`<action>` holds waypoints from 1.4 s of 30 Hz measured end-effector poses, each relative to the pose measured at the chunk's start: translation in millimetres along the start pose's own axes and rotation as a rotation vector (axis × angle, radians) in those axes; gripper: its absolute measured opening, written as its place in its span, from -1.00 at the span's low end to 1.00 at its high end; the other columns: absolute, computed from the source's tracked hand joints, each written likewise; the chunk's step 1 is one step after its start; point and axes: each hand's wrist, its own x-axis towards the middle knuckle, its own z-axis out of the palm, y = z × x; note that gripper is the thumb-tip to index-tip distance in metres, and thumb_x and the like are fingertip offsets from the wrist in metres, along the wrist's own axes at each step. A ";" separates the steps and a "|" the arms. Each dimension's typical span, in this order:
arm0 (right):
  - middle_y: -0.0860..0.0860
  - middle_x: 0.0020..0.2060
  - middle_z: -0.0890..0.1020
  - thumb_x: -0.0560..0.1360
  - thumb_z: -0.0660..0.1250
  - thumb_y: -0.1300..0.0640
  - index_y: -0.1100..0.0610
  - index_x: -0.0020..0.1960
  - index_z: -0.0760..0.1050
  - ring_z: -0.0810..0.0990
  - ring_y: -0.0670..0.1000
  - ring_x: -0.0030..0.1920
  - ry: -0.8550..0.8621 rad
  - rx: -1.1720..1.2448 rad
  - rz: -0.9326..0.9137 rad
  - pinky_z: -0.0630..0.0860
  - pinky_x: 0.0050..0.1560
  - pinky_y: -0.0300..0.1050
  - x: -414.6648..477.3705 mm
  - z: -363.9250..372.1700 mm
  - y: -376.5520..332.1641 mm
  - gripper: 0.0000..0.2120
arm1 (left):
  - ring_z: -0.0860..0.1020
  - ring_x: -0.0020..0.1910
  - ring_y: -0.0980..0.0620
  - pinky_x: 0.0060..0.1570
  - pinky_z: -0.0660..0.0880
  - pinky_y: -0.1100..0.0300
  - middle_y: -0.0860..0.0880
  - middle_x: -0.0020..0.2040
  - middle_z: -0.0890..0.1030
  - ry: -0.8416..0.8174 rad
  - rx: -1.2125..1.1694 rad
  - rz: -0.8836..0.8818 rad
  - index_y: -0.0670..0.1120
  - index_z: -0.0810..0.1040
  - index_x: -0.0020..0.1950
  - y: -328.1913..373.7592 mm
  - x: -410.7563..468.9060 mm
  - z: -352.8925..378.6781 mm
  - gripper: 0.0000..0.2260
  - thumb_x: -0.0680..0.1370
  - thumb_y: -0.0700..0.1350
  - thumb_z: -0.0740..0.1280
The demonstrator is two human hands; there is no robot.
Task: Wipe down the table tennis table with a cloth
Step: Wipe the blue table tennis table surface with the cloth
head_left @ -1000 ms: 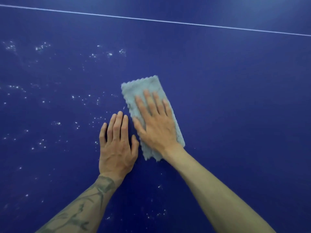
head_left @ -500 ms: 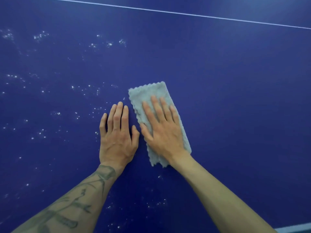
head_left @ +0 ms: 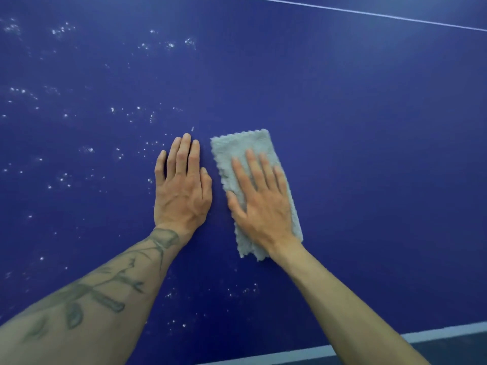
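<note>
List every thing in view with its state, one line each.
Table tennis table: speckled white, mostly toward the left.
Left hand: open, flat on the bare table.
Right hand: open, fingers spread, pressing the grey cloth.
Grey cloth: lying flat under the right hand.

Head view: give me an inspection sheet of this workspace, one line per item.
Surface: blue table; white specks across its left side and near the front, none visible right of the cloth.
Job's things: grey cloth, a narrow strip lying flat on the table.
Clutter: nothing seen.
Grippers: left hand flat on the bare table beside the cloth, apart from it; right hand flat on the cloth, fingers straight.
Cables: nothing seen.
Surroundings: thin white line across the table at top right; pale edge stripe at bottom right, dark area below it.
</note>
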 end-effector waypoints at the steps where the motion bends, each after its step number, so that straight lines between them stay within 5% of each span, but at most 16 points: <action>1: 0.02 0.73 -0.03 0.72 0.02 -0.21 -0.03 0.74 0.00 -0.10 0.07 0.73 -0.017 0.007 0.057 -0.03 0.70 0.18 -9.6 -4.9 13.0 -0.35 | 0.16 0.68 -0.13 0.65 0.08 -0.16 -0.16 0.68 0.22 -0.008 -0.006 -0.005 -0.21 0.22 0.66 0.5 0.6 -1.2 -0.50 0.74 -0.06 0.01; 8: 0.02 0.73 -0.14 0.74 -0.05 -0.20 -0.03 0.75 -0.15 -0.18 0.10 0.72 0.016 0.035 0.426 -0.15 0.69 0.18 46.4 -21.5 26.9 -0.34 | 0.19 0.67 -0.16 0.65 0.10 -0.15 -0.17 0.68 0.21 0.016 -0.048 -0.018 -0.23 0.24 0.65 -6.1 -32.9 -14.2 -0.50 0.72 -0.09 0.10; 14: 0.03 0.73 -0.01 0.73 0.05 -0.20 -0.04 0.74 0.02 -0.08 0.09 0.73 -0.018 0.025 -0.119 0.02 0.68 0.22 -14.1 5.2 -35.0 -0.36 | 0.19 0.67 -0.19 0.63 0.13 -0.22 -0.20 0.68 0.21 -0.003 0.002 -0.021 -0.24 0.23 0.66 -22.7 -97.0 -11.4 -0.49 0.73 -0.06 0.09; 16: 0.00 0.73 -0.01 0.72 0.06 -0.21 -0.06 0.74 0.02 -0.08 0.07 0.73 -0.022 0.018 -0.084 0.03 0.68 0.21 -36.0 3.9 -7.0 -0.36 | 0.18 0.68 -0.18 0.64 0.11 -0.21 -0.19 0.68 0.21 -0.001 0.002 -0.026 -0.24 0.24 0.66 -24.5 -97.8 -8.8 -0.48 0.72 -0.05 0.09; 20: 0.00 0.74 -0.10 0.73 0.01 -0.20 -0.06 0.75 -0.09 -0.16 0.06 0.72 -0.033 0.003 0.287 -0.08 0.69 0.20 -14.2 -14.6 46.7 -0.35 | 0.16 0.68 -0.17 0.65 0.07 -0.19 -0.19 0.68 0.21 -0.005 0.000 -0.033 -0.24 0.24 0.65 -25.7 -98.0 -6.2 -0.47 0.71 -0.04 0.09; 23: 0.03 0.74 -0.10 0.73 -0.06 -0.21 -0.02 0.75 -0.12 -0.15 0.10 0.72 0.028 0.021 0.402 -0.09 0.69 0.20 29.2 -16.9 30.1 -0.34 | 0.16 0.68 -0.17 0.66 0.07 -0.19 -0.19 0.68 0.22 -0.004 -0.004 -0.033 -0.24 0.25 0.65 -25.9 -97.6 -5.9 -0.47 0.71 -0.05 0.10; 30: 0.04 0.73 0.00 0.72 0.05 -0.18 -0.03 0.74 0.02 -0.07 0.08 0.73 -0.018 0.012 -0.077 0.01 0.69 0.20 -33.8 9.2 -34.8 -0.36 | 0.15 0.68 -0.17 0.65 0.07 -0.18 -0.18 0.69 0.19 0.008 0.013 -0.020 -0.22 0.21 0.66 -27.1 -97.3 -5.2 -0.47 0.71 -0.06 0.09; 37: 0.03 0.74 -0.12 0.74 -0.07 -0.19 -0.04 0.75 -0.15 -0.18 0.09 0.72 0.012 0.020 0.404 -0.10 0.69 0.20 -4.6 -10.1 10.8 -0.36 | 0.12 0.69 -0.17 0.65 0.07 -0.19 -0.18 0.69 0.18 -0.003 0.012 -0.026 -0.21 0.19 0.67 -28.5 -98.3 -3.3 -0.47 0.72 -0.04 0.06; 39: 0.05 0.73 -0.12 0.74 -0.06 -0.20 -0.03 0.75 -0.13 -0.17 0.11 0.72 0.023 0.023 0.372 -0.13 0.70 0.20 5.6 -2.7 -17.7 -0.35 | 0.13 0.69 -0.16 0.65 0.07 -0.18 -0.17 0.69 0.18 -0.011 0.017 -0.026 -0.21 0.19 0.67 -27.9 -97.8 -4.0 -0.47 0.72 -0.04 0.06; 42: 0.06 0.74 -0.07 0.74 -0.01 -0.20 -0.01 0.75 -0.05 -0.11 0.11 0.73 0.004 -0.003 0.072 -0.06 0.70 0.21 -30.3 13.6 -53.6 -0.35 | 0.14 0.68 -0.16 0.65 0.08 -0.19 -0.17 0.69 0.19 -0.010 0.011 -0.023 -0.21 0.20 0.67 -26.5 -97.5 -5.1 -0.47 0.72 -0.05 0.06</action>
